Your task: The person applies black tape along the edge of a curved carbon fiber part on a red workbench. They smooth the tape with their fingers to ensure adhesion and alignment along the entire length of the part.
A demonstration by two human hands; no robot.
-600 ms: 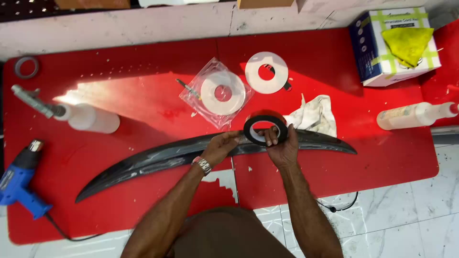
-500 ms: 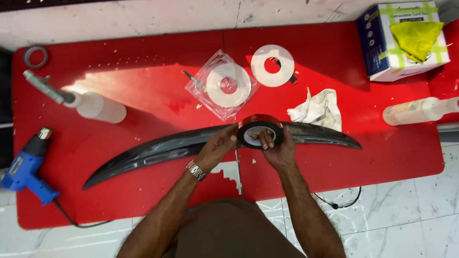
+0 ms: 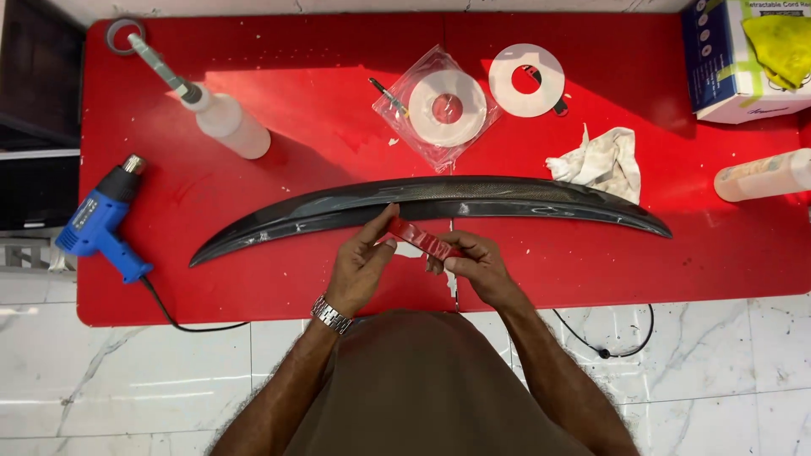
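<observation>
Over the spoiler, both hands pinch red strip.

Single head-worn view, aimed straight down

The scene is seen from above the person's chest, at arm's length, with the red table filling most of the frame. The far table edge is placed along the top, the marble floor along the bottom, and both forearms are seen entering from below. No second view is provided.

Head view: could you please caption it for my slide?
Both hands, left and right, hold a red strip beside a black spoiler.
</observation>
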